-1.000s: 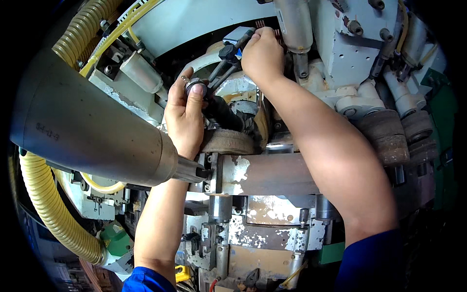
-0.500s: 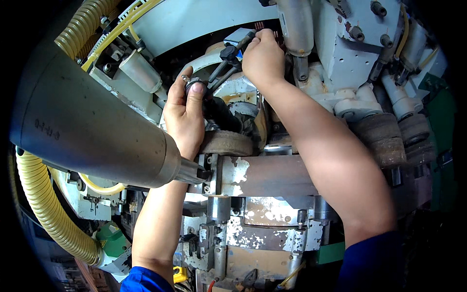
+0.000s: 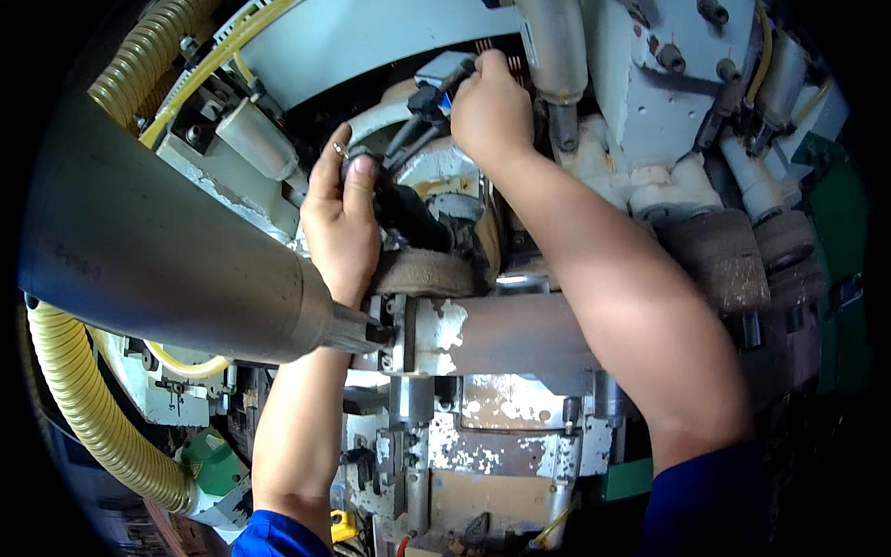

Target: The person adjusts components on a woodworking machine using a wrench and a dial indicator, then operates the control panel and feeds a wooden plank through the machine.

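Below the curved lower edge of the panel [image 3: 371, 46], the black knob [image 3: 380, 170] is gripped by the left hand [image 3: 342, 218], and the upper end of the rod [image 3: 458, 74] by the curled right hand [image 3: 492, 107]. Stiffness and modest weight are to be expected; the rod is best held by its end, clear of the clamp [image 3: 426, 100].

A short row of small dark characters [image 3: 79, 263] is borne by the thick grey tapered cylinder [image 3: 186, 241], set on its side near the wide end, toward the left edge of the view. The marking is blurred and cannot be read with certainty. Beside the black clamp fitting [image 3: 426, 99], a small blue patch [image 3: 445, 105] is seen; whether it is a label cannot be told, and no lettering can be made out there.
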The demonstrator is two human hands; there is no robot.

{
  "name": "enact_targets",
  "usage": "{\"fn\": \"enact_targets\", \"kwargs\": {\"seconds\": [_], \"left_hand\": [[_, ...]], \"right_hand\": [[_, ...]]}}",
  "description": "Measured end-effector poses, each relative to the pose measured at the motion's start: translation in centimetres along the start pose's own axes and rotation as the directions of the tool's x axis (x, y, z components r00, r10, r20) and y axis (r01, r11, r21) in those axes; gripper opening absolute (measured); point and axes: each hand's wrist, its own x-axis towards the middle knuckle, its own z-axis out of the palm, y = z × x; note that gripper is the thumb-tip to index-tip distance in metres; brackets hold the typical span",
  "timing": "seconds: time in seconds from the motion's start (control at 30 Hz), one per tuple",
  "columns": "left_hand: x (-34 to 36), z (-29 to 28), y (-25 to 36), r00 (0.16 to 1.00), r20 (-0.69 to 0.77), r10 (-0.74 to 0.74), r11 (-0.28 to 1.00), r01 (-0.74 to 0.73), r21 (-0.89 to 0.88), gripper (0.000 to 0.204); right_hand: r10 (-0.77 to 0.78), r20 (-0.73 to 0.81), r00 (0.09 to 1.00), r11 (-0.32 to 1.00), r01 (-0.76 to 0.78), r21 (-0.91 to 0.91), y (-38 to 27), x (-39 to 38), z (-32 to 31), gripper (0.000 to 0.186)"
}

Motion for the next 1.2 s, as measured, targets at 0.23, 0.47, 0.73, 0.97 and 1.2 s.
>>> {"fn": "enact_targets", "kwargs": {"seconds": [0.23,0.47,0.73,0.97,1.2], "left_hand": [[0.0,0.1,0.4,0.999,0.004,-0.037,0.997,0.037,-0.061,0.044],[-0.2,0.1,0.7,0.995,-0.002,-0.096,0.990,0.095,-0.106,0.043],[1.7,-1.9,1.0,0.953,-0.107,-0.284,0.920,0.239,-0.312,0.059],[12.1,-3.4,0.0,0.750,0.516,-0.413,0.795,0.574,-0.197,0.040],[15.6,0.9,-1.3,0.543,0.656,-0.525,0.767,0.636,0.087,0.034]], "right_hand": [[-0.001,0.061,0.998,0.997,0.006,-0.072,-0.2,0.9,0.1,0.030],[-0.003,-0.017,1.000,1.000,0.003,-0.016,0.3,0.8,0.6,0.022],[-0.056,-0.018,0.998,0.998,0.056,-0.014,0.2,0.7,0.5,0.023],[-0.026,-0.056,0.998,0.999,0.028,0.040,-0.6,0.5,0.5,0.022],[-0.071,-0.060,0.996,0.997,0.072,0.006,0.1,0.4,0.7,0.018]]}}
